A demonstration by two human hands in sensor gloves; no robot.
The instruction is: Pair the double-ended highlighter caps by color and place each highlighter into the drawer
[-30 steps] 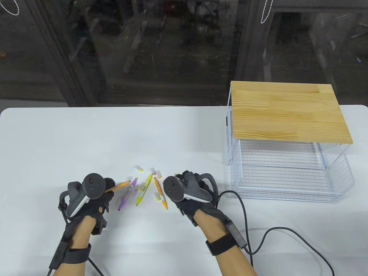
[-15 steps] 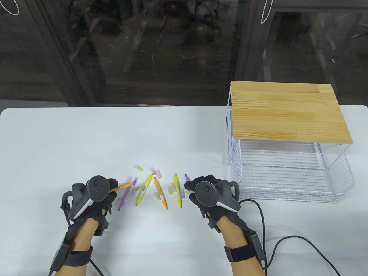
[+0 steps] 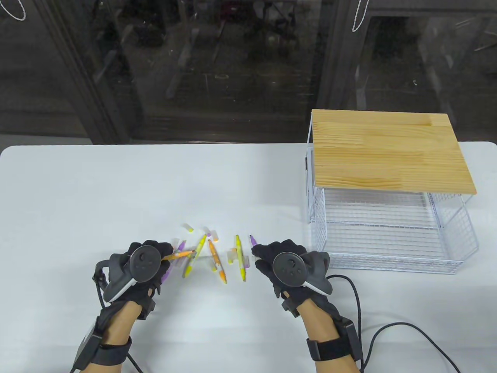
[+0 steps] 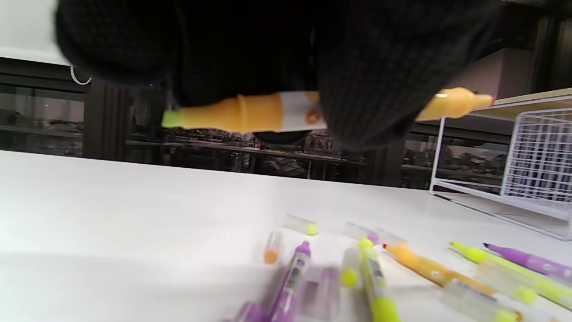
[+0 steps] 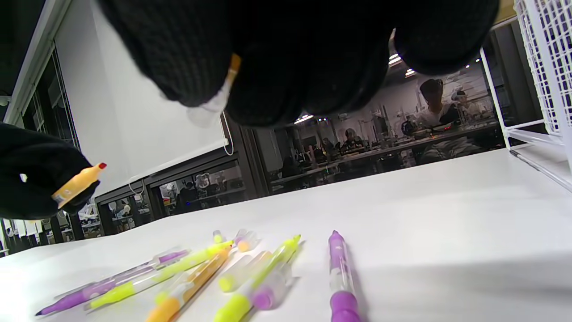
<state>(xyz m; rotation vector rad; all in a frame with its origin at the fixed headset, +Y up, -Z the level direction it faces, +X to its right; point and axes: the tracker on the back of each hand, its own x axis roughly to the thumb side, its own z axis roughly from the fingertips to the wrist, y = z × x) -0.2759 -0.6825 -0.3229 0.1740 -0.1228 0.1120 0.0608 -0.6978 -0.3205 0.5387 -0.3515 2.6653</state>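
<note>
Meanwhile left hand [image 3: 136,272] fingers grip an orange highlighter [image 3: 179,255] — right hand [image 3: 285,268] pinches a cap [image 5: 213,103]; drawer [image 3: 392,237] bare.

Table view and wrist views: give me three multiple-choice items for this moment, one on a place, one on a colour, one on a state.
1. Where does the wire drawer stand?
A. on the table's right side
B. on the table's left side
C. between the hands

2. What colour is the highlighter in the left hand?
A. purple
B. orange
C. blue

3. What state is the wire drawer in?
A. pushed shut
B. pulled out, nothing visible in it
C. full of highlighters

Answers:
1. A, it sits under the wooden top, right of the right hand.
2. B, the left wrist view shows an orange highlighter gripped in the fingers.
3. B, its basket juts forward and only bare mesh shows.
</note>
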